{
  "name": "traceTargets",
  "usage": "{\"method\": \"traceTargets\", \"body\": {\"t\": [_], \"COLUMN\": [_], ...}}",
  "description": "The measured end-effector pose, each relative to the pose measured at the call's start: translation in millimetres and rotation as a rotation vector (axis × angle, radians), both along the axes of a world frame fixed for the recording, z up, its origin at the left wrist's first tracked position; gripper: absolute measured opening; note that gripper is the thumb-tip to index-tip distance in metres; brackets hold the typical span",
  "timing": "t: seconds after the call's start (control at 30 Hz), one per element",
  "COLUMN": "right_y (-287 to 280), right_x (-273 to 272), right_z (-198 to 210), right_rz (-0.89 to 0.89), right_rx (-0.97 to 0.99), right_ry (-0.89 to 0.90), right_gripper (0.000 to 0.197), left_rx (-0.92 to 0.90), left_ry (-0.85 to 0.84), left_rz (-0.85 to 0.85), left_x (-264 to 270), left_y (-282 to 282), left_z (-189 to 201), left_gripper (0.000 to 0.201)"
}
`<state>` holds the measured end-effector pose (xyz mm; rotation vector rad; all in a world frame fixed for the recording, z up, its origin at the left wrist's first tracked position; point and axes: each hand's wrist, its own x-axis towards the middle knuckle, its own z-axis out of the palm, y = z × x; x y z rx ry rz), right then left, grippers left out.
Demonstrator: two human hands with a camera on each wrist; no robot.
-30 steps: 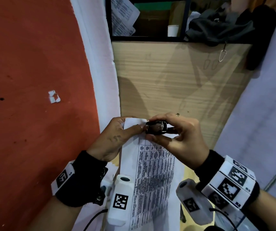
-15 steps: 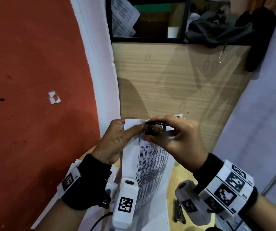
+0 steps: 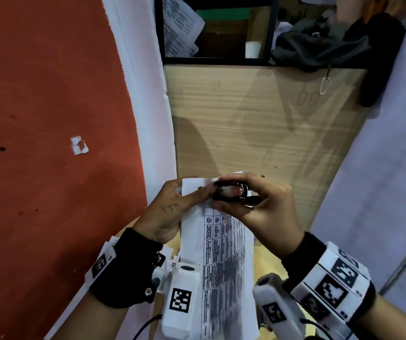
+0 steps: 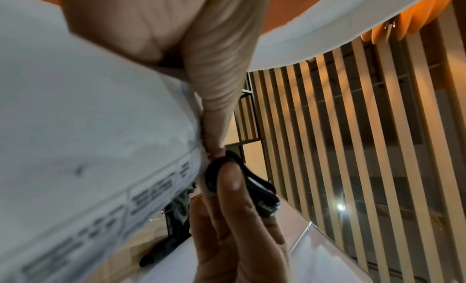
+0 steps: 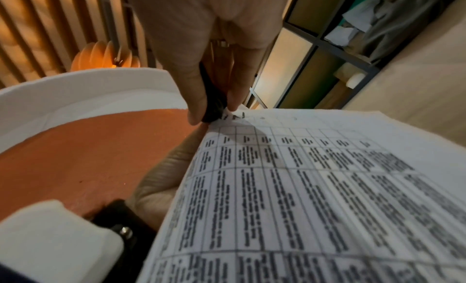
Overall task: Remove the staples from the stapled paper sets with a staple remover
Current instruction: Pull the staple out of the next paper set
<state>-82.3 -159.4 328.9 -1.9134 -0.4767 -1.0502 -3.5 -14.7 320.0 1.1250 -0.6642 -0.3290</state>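
Note:
A stapled paper set printed with a table is held up in the air in front of me. My left hand pinches its top left corner, thumb on the front of the sheet. My right hand grips a black staple remover by thumb and fingers, its jaws at the paper's top edge. In the right wrist view the staple remover touches the corner of the paper set, next to a small bent staple. The left wrist view shows the staple remover squeezed against the paper set.
A wooden desk top lies ahead, with a red wall on the left. Behind it a dark shelf frame holds papers, a white cup and dark cloth. More white sheets lie beneath my left wrist.
Both hands have lifted the paper and the remover slightly higher and tilted the sheet. The remover stays at the top corner.

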Motion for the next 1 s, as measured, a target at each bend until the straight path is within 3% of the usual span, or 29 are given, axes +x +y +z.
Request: {"method": "traceTargets", "body": {"t": [0.1, 0.2, 0.33, 0.43, 0.5, 0.63, 0.73, 0.83, 1.0], "right_y": [-1.5, 0.6, 0.4, 0.1, 1.0, 4.7, 7.8, 8.3, 12.1], "right_x": [-0.8, -0.2, 3.0, 5.3, 6.1, 4.3, 2.1, 1.1, 1.2], "right_z": [0.0, -2.8, -9.2, -10.9, -9.6, -4.4, 1.6, 5.4, 5.6], "right_rz": [0.034, -0.026, -0.176, -0.256, -0.277, -0.268, -0.262, -0.249, -0.296], "right_rx": [0.046, -0.037, -0.225, -0.308, -0.320, -0.270, -0.220, -0.199, -0.270], "right_ry": [0.010, -0.081, -0.236, -0.278, -0.248, -0.171, -0.119, -0.080, -0.046], "right_gripper": [0.034, 0.037, 0.031, 0.026, 0.024, 0.021, 0.019, 0.020, 0.026], "left_rx": [-0.020, -0.048, -0.067, -0.094, -0.102, -0.077, -0.075, -0.053, -0.059], "left_ry": [0.026, 0.076, 0.107, 0.091, 0.079, 0.064, 0.072, 0.073, 0.083], "left_rz": [-0.007, 0.030, 0.128, 0.139, 0.120, 0.163, 0.158, 0.150, 0.127], "left_x": [0.5, -1.0, -2.7, -6.1, -7.5, -8.6, -8.4, -6.5, -5.0], "left_y": [-2.6, -7.3, -14.3, -18.5, -19.5, -20.1, -19.9, -17.4, -15.8], "left_z": [-0.8, -2.0, -3.2, -3.1, -3.5, -3.8, -3.0, -1.5, 0.2], "left_gripper": [0.019, 0.009, 0.036, 0.036, 0.035, 0.052, 0.040, 0.041, 0.034]}}
